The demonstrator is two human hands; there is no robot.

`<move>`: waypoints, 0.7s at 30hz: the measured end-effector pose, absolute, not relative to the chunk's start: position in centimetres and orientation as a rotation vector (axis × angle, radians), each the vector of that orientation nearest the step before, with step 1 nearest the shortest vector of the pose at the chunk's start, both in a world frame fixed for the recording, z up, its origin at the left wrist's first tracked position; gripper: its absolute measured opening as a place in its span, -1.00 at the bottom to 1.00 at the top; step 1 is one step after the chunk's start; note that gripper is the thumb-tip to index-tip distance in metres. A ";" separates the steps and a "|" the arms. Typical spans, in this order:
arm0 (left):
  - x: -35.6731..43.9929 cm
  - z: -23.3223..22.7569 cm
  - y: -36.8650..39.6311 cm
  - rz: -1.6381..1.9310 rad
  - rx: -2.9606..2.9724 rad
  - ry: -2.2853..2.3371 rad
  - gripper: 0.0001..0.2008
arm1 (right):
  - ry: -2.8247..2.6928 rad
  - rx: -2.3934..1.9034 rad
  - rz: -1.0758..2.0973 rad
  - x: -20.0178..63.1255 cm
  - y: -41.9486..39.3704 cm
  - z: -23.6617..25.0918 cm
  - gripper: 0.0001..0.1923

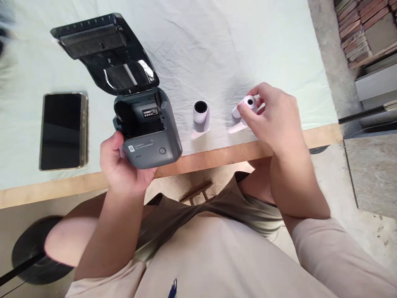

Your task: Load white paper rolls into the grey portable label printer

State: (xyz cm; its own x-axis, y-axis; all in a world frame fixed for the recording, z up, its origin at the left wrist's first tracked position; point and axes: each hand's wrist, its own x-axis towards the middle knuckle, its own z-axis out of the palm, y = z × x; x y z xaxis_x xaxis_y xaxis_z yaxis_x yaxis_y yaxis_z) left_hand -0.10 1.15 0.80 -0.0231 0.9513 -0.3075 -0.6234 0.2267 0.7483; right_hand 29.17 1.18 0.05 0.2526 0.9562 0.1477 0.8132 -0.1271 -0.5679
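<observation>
My left hand [124,167] is wrapped round a dark grey label printer [151,147], held up near the table's front edge. The printer's black lid [105,54] is swung open, and its paper bay shows no roll. Between the thumb and fingers of my right hand [276,114] is a small white label roll [240,109] with a dark hole in its core; a loose strip of it lies on the cloth. A second label roll [201,114], with a black toothed core, stands between the two hands with its strip curling forward.
A smartphone [60,131] in a clear case lies on the left of the pale cloth [186,41]. The table's wooden edge [217,155] runs just in front of me. Stacked bricks [366,29] are at the far right, and a black round base [40,252] is at lower left.
</observation>
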 end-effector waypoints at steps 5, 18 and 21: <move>0.1 1.3 1.0 1.327 0.385 0.944 -0.57 | -1.385 -1.682 0.641 29.4 1.2 0.2 -0.75; -0.4 1.1 1.1 1.298 0.275 0.915 -0.62 | -0.783 -1.130 1.264 28.2 2.9 -1.2 -0.54; -0.4 0.9 1.2 1.319 0.214 0.941 -0.65 | -0.768 -1.156 1.230 27.6 3.1 -1.7 -0.52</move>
